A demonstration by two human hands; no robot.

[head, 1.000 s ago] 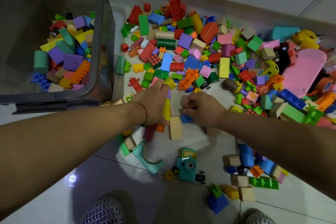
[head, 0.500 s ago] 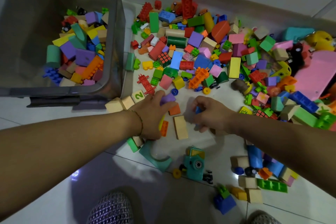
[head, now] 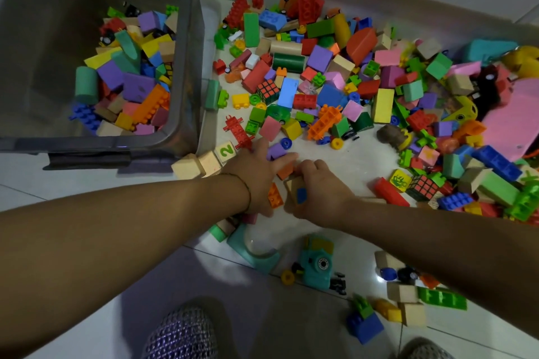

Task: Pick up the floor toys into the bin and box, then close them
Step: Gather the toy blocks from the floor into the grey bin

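Nearest, bare floor [head: 96,323] lies open at lower left, with a teal toy camera [head: 316,264] at lower centre. Mid-frame, the left hand [head: 253,175] rests with fingers spread on loose bricks [head: 274,197], and the right hand [head: 320,186] curls round a wooden block [head: 296,194]. Beyond, the toy pile [head: 382,102] fills the upper right, its edge meeting the part-filled bin [head: 189,73] at upper left.

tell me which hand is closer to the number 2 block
Left. The left hand lies just right of the number 2 block, close beside it; the right hand is farther right, gripping a wooden block.
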